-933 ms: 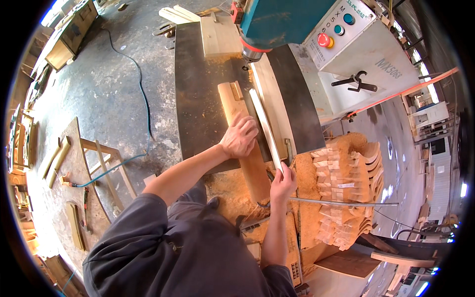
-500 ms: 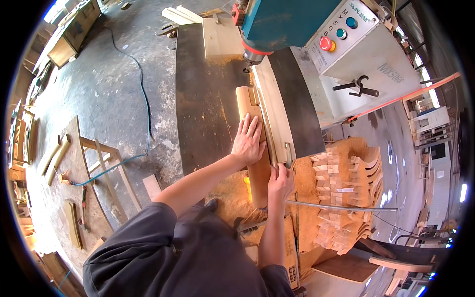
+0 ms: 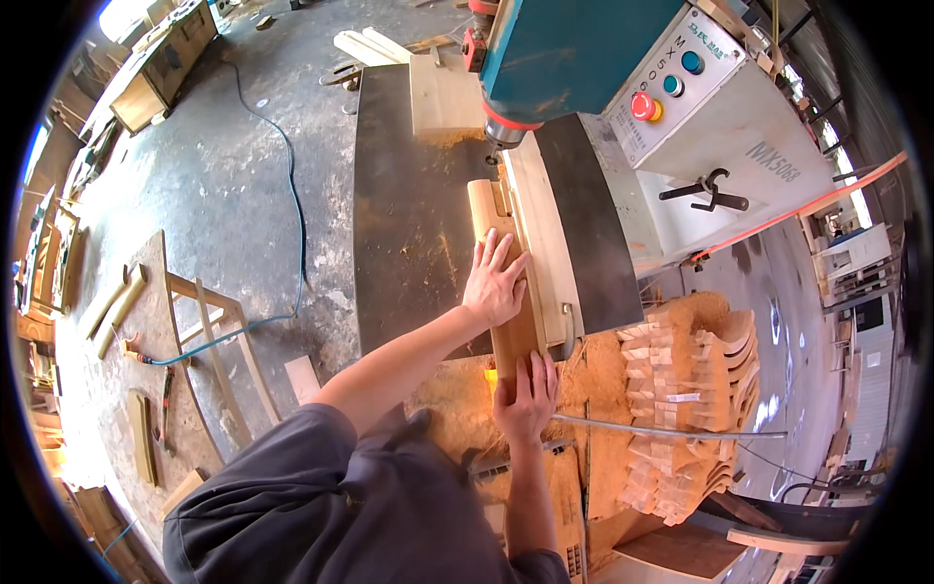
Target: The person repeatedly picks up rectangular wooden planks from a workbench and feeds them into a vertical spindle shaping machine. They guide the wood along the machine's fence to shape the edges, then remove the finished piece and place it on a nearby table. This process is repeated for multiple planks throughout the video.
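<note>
Scuffed concrete floor (image 3: 326, 161), grey and blotchy, spreads through a workshop, with a thin blue hose (image 3: 292, 185) snaking across it at left. At the middle stands a smooth, dark table (image 3: 399, 234) dusted with orange sawdust. Over its far part hangs a teal drill head (image 3: 555, 58), whose metal chuck (image 3: 506, 134) points down.

On the table lies a board (image 3: 513, 346), brown wood with a rounded outer edge and a short slot (image 3: 503, 200) near its far end. Its long axis runs away from the person, almost straight toward the chuck; the far end stops just short of it, and the near end juts past the table's front edge. Along its right side runs a pale, straight wooden fence (image 3: 550, 234), just beside it; whether they touch is hard to tell.

The left hand (image 3: 496, 284) is nearer the chuck, resting flat on the board's middle with fingers spread, not clenched. The right hand (image 3: 527, 401) is at the near end, thumb toward the left edge, fingers over the top and right. How tightly it grips, and whether anything is beneath, cannot be told.

Right of the hands, a stack (image 3: 691, 389) of wavy wooden pieces sits coated in powdery sawdust, with a slim, straight metal rod (image 3: 671, 429) crossing in front.
</note>
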Demonstrator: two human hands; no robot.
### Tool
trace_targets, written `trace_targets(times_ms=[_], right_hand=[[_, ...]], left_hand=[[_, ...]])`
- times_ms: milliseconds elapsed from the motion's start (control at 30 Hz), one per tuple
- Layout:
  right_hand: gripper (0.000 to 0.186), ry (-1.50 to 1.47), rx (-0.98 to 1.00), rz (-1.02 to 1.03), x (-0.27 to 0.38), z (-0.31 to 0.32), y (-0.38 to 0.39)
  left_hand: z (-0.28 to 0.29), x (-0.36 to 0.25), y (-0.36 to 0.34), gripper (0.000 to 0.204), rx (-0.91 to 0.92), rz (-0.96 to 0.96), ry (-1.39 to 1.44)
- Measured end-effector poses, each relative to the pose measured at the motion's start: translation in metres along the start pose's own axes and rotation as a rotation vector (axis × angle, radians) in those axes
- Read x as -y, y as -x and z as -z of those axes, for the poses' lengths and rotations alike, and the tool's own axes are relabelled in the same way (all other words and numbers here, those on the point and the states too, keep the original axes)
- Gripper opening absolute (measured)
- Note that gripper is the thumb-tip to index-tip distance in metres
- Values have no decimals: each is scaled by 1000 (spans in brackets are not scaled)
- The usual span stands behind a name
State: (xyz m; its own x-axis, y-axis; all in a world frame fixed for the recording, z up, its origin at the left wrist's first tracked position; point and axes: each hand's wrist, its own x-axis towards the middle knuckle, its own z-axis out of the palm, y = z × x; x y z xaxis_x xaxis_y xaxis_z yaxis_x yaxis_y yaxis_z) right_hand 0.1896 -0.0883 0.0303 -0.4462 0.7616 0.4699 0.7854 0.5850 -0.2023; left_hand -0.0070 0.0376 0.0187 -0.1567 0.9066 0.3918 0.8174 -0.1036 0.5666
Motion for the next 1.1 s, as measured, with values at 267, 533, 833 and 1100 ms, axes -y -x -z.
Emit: trace_targets(times_ms=[267,533,833,1100], right_hand=[[57,61,21,-1,0,-12,-15],[56,4,85,-7,3,-19,-41],[56,10,93,13,4,-22,-50],[52,-22,97,-1,4,-22,-59]], left_hand=[[-13,-8,-16,43,-50,174,-26],[-9,10,-32,64,-81,182,-6],[-6,6,-31,80,8,257,-58],[-11,10,-38,80,-63,208,-15]])
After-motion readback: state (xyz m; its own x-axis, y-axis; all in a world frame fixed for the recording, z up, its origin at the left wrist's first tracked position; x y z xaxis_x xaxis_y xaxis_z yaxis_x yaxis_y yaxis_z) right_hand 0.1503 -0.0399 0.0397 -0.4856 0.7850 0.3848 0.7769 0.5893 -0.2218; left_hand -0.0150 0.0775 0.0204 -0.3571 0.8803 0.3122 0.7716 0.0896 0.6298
